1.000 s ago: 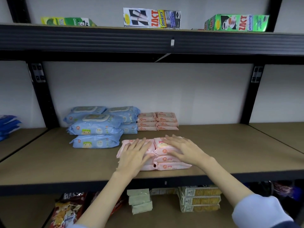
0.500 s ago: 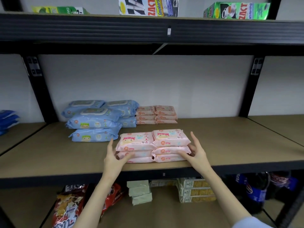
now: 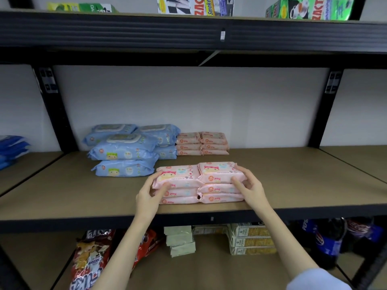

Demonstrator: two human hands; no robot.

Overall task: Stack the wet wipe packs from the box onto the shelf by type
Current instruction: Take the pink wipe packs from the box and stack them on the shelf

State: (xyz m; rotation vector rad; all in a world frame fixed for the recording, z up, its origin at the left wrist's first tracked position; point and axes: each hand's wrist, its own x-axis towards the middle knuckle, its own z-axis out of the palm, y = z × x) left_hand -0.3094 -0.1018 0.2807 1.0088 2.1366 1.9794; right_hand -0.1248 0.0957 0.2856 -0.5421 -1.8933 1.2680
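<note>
Two side-by-side stacks of pink wet wipe packs stand near the front edge of the middle shelf. My left hand grips the left end of the left stack, thumb across its front. My right hand grips the right end of the right stack, fingers over the top pack. Behind, a smaller pile of pink packs stands by the back wall. Blue wet wipe packs are stacked to the left of it. The box is out of view.
Black uprights bound the bay. More blue packs lie in the left bay. Toothpaste boxes sit on the top shelf. Below are snack bags, small cartons and cola bottles.
My hands came off the top of the pink stacks, drew apart to their sides, and now grip the two outer ends.
</note>
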